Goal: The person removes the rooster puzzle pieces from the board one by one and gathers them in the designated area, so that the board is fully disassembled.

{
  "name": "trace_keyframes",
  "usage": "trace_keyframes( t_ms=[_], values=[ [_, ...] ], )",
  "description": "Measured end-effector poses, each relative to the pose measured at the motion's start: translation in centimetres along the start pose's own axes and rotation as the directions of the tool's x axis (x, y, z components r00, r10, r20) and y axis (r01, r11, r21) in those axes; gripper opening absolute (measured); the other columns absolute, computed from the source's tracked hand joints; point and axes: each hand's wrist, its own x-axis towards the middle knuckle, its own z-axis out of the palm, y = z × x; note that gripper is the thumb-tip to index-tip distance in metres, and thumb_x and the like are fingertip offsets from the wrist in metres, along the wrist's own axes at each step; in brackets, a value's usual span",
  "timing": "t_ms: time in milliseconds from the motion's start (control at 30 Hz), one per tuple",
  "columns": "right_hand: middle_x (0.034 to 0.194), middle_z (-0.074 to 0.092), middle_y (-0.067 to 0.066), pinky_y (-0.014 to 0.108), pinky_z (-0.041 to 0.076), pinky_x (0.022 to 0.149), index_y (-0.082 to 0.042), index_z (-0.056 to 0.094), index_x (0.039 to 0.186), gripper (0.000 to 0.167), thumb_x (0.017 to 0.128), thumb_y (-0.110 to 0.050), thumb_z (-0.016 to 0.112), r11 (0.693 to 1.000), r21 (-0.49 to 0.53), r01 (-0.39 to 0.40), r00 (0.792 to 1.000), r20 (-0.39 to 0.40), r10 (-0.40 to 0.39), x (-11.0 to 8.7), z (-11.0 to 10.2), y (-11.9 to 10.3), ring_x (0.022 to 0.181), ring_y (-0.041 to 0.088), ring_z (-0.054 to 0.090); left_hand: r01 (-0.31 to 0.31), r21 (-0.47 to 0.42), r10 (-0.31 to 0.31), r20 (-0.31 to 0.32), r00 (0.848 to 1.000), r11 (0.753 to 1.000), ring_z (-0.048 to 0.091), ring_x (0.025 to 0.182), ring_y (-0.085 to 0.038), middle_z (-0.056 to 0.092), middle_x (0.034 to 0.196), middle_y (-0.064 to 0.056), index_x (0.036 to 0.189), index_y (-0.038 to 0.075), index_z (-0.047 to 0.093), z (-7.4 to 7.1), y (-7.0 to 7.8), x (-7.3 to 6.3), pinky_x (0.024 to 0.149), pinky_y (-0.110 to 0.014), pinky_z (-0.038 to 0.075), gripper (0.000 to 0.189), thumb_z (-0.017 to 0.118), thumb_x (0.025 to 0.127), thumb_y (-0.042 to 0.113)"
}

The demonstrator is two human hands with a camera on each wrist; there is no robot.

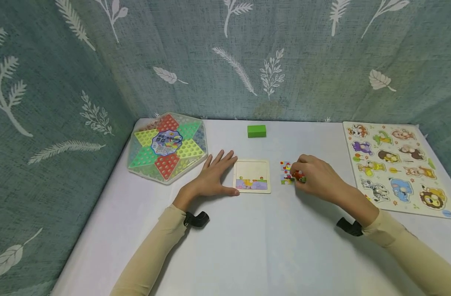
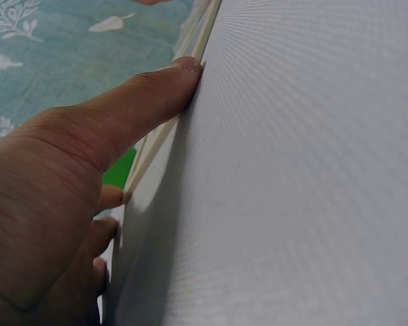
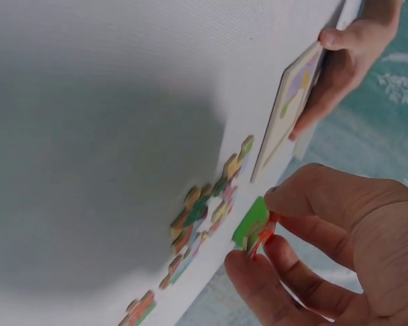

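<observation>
My left hand (image 1: 212, 176) lies at the left side of a small square wooden puzzle tray (image 1: 268, 176), fingers spread. Its thumb (image 2: 146, 102) touches the tray's edge at the near corner. Joined pieces (image 1: 250, 184) in purple, orange and green fill the tray's near strip; bare wood shows beyond them. Right of the tray, my right hand (image 1: 318, 176) pinches a jigsaw piece (image 3: 264, 234) with red and green on it, between thumb and fingertips, raised off the table. Several loose jigsaw pieces (image 3: 197, 217) lie on the cloth below, partly hidden by this hand in the head view.
A green block (image 1: 256, 131) sits behind the tray. At the back left lies a hexagonal Chinese checkers board (image 1: 144, 174) with a star pattern. A large animal puzzle board (image 1: 392, 169) lies at the right. Patterned curtain (image 1: 196, 57) borders the white table (image 1: 244, 246).
</observation>
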Motion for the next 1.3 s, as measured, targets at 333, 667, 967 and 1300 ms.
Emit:
trace_keyframes(
  t_ms=[333, 667, 967, 1300],
  values=[
    [0.086, 0.059, 0.001, 0.032, 0.042, 0.057, -0.012, 0.073, 0.085, 0.02, 0.072, 0.003, 0.077, 0.999, 0.005, -0.05, 0.999, -0.017, 0.05, -2.0, -1.1, 1.4, 0.071, 0.016, 0.049, -0.004, -0.002, 0.004, 0.009, 1.0, 1.0, -0.004, 0.153, -0.026, 0.009, 0.167, -0.002, 0.161, 0.014, 0.023, 0.2, 0.2, 0.4, 0.118, -0.052, -0.01, 0.111, 0.081, 0.076, 0.058],
    [0.086, 0.06, 0.001, 0.032, 0.043, 0.058, -0.011, 0.075, 0.087, 0.017, 0.076, 0.001, 0.078, 0.998, 0.014, -0.062, 0.998, -0.024, 0.063, -2.9, -1.4, 2.3, 0.071, 0.014, 0.05, -0.004, -0.007, 0.004, -0.002, 1.0, 1.0, -0.003, 0.153, -0.026, 0.01, 0.167, -0.002, 0.161, 0.015, 0.023, 0.4, 0.2, 0.4, 0.118, -0.051, -0.011, 0.11, 0.079, 0.077, 0.059],
    [0.085, 0.06, 0.002, 0.033, 0.044, 0.059, -0.009, 0.072, 0.085, 0.018, 0.072, 0.003, 0.076, 0.999, 0.002, -0.054, 0.998, -0.038, 0.054, -3.3, -1.5, 2.9, 0.072, 0.016, 0.051, -0.001, -0.008, 0.001, 0.0, 1.0, 1.0, -0.003, 0.153, -0.028, 0.01, 0.167, -0.004, 0.161, 0.013, 0.024, 0.1, 0.4, 0.4, 0.118, -0.054, -0.009, 0.109, 0.08, 0.078, 0.056],
    [0.082, 0.058, 0.001, 0.032, 0.043, 0.058, -0.011, 0.071, 0.083, 0.018, 0.072, 0.003, 0.076, 0.996, 0.005, -0.087, 0.996, -0.019, 0.087, -3.7, -1.6, 3.5, 0.07, 0.016, 0.049, 0.0, -0.018, 0.0, -0.005, 1.0, 1.0, -0.003, 0.153, -0.028, 0.01, 0.168, -0.003, 0.161, 0.014, 0.024, 0.3, 0.4, 0.4, 0.118, -0.053, -0.009, 0.11, 0.081, 0.077, 0.055]
  ],
)
